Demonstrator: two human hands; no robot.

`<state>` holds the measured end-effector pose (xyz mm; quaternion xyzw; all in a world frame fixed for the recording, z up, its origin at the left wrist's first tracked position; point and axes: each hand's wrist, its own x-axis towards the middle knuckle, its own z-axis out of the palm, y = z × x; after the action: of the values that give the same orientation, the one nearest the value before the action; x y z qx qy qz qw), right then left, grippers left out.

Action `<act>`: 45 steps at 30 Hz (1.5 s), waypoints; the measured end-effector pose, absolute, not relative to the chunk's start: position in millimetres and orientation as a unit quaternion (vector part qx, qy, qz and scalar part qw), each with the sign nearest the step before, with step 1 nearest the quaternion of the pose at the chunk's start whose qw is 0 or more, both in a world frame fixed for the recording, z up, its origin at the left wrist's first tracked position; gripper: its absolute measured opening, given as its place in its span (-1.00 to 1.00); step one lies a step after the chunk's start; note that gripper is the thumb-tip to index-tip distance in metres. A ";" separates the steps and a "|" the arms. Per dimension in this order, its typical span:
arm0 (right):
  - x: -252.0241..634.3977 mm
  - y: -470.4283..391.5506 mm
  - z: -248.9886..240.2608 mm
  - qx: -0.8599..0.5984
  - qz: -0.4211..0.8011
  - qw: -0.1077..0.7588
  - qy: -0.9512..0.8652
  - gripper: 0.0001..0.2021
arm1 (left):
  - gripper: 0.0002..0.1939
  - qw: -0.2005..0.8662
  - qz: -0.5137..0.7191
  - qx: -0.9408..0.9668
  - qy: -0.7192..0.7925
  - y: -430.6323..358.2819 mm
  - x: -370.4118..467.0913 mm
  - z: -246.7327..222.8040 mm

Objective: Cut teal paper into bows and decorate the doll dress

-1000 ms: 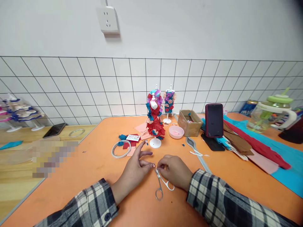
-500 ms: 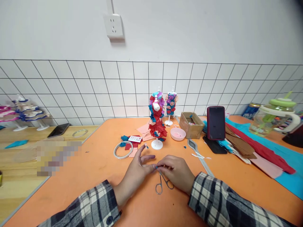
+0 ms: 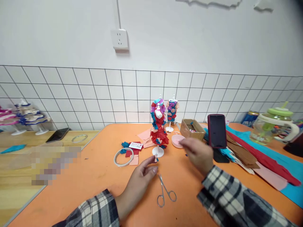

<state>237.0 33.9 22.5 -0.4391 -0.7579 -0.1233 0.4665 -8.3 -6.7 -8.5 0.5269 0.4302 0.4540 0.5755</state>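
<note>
My left hand [image 3: 141, 177] rests over the orange table with its fingers apart. A tiny pink-and-blue scrap [image 3: 156, 158] clings to the tip of its index finger, not pinched by the thumb. Small metal scissors [image 3: 163, 190] lie with blades upward on the table, just right of that hand and untouched. My right hand [image 3: 199, 154], blurred by motion, is at the near right edge of a pink bowl [image 3: 176, 141]; whether its fingers hold anything is unclear. Behind my left fingertips stands a small dress-form stand [image 3: 159, 132] in a red ruffled dress with blue and pink trim.
A cardboard box [image 3: 193, 132] and an upright phone [image 3: 217, 130] stand right of the bowl. Coloured crepe paper strips [image 3: 243, 151] spread toward the green-lidded jug [image 3: 265, 126]. Left lies a roll of tape [image 3: 123, 157] by paper scraps. Another decorated form [image 3: 172, 112] stands behind.
My right hand has left the left hand and moved right and forward to the pink bowl. The scissors now lie uncovered. The head view has tilted up slightly.
</note>
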 end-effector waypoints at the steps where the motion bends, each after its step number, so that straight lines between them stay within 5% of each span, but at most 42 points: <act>1: 250.5 46.4 30.1 -0.485 -0.157 0.485 -0.711 -0.72 | -0.55 0.547 0.455 0.542 0.448 -3.6 -9.0 -8.9; 7: 296.9 102.2 43.6 -0.741 -0.214 0.299 -0.562 -0.65 | -0.79 0.480 0.458 0.583 0.470 3.3 -11.0 -9.3; 16: 308.0 107.6 29.5 -0.728 -0.220 0.222 -0.610 -0.65 | -0.79 0.525 0.451 0.547 0.471 2.9 -6.2 -8.9; 30: 299.4 99.2 40.7 -0.665 -0.223 0.214 -0.680 -0.64 | -0.69 0.525 0.481 0.533 0.457 2.4 -9.4 -7.1; 34: 268.5 72.1 51.0 -0.602 -0.228 0.390 -0.659 -0.63 | -0.73 0.514 0.482 0.537 0.464 1.4 -9.4 -5.6; 37: 225.0 31.8 38.2 -0.507 -0.074 0.527 -0.679 -0.74 | -0.75 0.514 0.475 0.541 0.467 1.0 -10.0 -5.6; 41: 175.9 -10.1 1.7 -0.461 0.195 0.456 -0.736 -0.76 | -0.75 0.523 0.466 0.543 0.464 -0.1 -11.2 -6.4; 45: 163.0 -17.3 -8.8 -0.464 0.276 0.463 -0.703 -0.73 | -0.74 0.552 0.444 0.550 0.443 -3.4 -9.6 -6.0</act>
<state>163.0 -17.3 -8.8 -0.4643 -0.7029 0.2764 0.4626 -9.6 -3.4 -6.0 0.5496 0.4428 0.4439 0.5521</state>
